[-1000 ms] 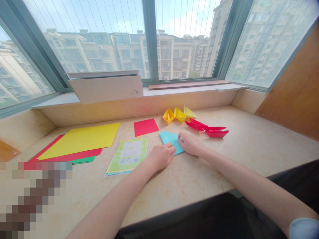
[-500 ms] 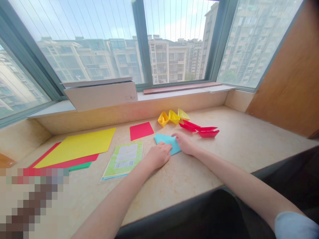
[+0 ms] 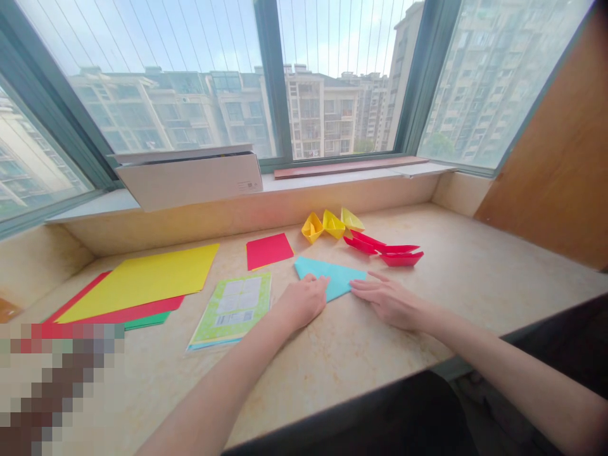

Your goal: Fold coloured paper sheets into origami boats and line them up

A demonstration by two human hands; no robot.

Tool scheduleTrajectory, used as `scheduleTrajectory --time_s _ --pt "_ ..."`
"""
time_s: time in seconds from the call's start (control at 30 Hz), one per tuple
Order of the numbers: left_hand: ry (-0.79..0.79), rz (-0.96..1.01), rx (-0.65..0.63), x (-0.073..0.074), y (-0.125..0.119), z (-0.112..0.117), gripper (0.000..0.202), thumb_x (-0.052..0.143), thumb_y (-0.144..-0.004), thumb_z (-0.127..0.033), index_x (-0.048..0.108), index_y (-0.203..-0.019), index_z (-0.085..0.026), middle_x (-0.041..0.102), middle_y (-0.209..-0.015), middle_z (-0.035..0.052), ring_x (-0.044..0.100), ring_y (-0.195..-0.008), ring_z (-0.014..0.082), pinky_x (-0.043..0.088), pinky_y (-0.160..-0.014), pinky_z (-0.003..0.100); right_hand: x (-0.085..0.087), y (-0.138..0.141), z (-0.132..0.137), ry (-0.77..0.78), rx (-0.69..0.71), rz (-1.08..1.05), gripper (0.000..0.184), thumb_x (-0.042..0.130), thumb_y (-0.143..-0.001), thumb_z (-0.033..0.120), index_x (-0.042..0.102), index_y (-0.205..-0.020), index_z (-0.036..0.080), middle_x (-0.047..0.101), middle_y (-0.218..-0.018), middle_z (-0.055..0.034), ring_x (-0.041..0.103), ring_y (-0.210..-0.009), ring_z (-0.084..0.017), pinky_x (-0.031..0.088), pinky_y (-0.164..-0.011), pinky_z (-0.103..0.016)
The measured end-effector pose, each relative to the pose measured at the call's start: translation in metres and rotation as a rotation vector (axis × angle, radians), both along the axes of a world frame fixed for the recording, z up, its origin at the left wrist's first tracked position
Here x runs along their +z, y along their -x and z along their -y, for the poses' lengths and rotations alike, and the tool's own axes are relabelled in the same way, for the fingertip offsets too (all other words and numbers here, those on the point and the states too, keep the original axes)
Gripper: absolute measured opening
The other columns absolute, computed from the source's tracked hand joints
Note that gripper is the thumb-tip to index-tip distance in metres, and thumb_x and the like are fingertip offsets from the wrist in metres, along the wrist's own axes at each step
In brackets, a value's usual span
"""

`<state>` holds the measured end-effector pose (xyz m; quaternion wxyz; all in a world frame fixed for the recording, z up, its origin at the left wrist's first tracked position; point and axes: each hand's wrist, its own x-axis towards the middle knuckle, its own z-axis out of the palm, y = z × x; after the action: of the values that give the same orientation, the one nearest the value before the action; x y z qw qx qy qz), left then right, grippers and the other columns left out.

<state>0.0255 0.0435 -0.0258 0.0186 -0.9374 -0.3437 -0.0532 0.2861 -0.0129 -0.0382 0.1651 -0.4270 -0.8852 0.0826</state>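
A folded light blue paper [image 3: 335, 276] lies flat on the stone counter. Its shape is a rough triangle with a long straight far edge. My left hand [image 3: 306, 299] is closed, its curled fingers pinning the paper's near left side. Over at the right corner, my right hand [image 3: 389, 297] lies open, its stretched fingertips touching the paper's edge. Just behind stand folded yellow paper boats [image 3: 333, 224] and red paper boats [image 3: 401, 254].
Left of my hands are a packet of paper [image 3: 237, 303], a small red sheet stack [image 3: 270, 251] and large yellow sheets [image 3: 147, 278] over red and green ones. A white box [image 3: 190, 180] rests on the window ledge. The counter [image 3: 342, 380] ends near my lap.
My right hand has moved right and nearer to me, its fingers now stretched out at the paper's corner, uncovering more of the blue paper. The left hand stays on the paper.
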Motion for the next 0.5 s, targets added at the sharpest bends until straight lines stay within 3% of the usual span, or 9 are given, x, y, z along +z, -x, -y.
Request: scheduleTrajectory --time_s 0.2,0.33,0.4,0.5 --pt "-0.025 0.002 -0.013 -0.006 0.002 -0.001 0.032 0.041 -0.096 -0.018 0.059 -0.122 -0.017 0.060 -0.135 0.0128 0.054 -0.121 0.0291 0.055 -0.089 0.040 0.003 0.000 0.000 0.050 -0.005 -0.019 0.053 0.040 -0.091 0.008 0.059 -0.137 0.023 0.057 -0.144 -0.0064 0.050 -0.136 -0.023 0.024 -0.122 -0.050" --pt "-0.050 0.019 -0.038 -0.006 0.003 -0.003 0.032 0.043 -0.095 -0.019 0.061 -0.123 -0.018 0.060 -0.136 0.0106 0.055 -0.119 0.0285 0.054 -0.091 0.041 0.010 0.003 0.001 0.032 -0.095 0.026 0.052 0.040 -0.094 0.014 0.052 -0.144 0.025 0.072 -0.123 -0.0061 0.065 -0.114 -0.024 0.025 -0.119 -0.052" --pt "-0.040 0.018 -0.047 -0.005 0.001 -0.004 0.031 0.044 -0.095 -0.019 0.062 -0.120 -0.017 0.064 -0.131 0.0103 0.056 -0.116 0.0282 0.053 -0.092 0.041 0.013 0.008 0.000 0.005 -0.113 0.088 0.046 0.040 -0.095 0.017 0.057 -0.138 0.024 0.076 -0.109 -0.0056 0.069 -0.102 -0.024 0.025 -0.117 -0.053" --pt "-0.023 0.009 -0.047 -0.003 -0.001 -0.005 0.029 0.045 -0.096 -0.020 0.064 -0.117 -0.016 0.068 -0.123 0.0120 0.058 -0.112 0.0289 0.053 -0.091 0.041 0.017 0.019 -0.005 -0.049 -0.116 0.164 0.030 0.046 -0.094 0.021 0.071 -0.112 0.023 0.077 -0.097 -0.0072 0.070 -0.091 -0.025 0.031 -0.110 -0.053"
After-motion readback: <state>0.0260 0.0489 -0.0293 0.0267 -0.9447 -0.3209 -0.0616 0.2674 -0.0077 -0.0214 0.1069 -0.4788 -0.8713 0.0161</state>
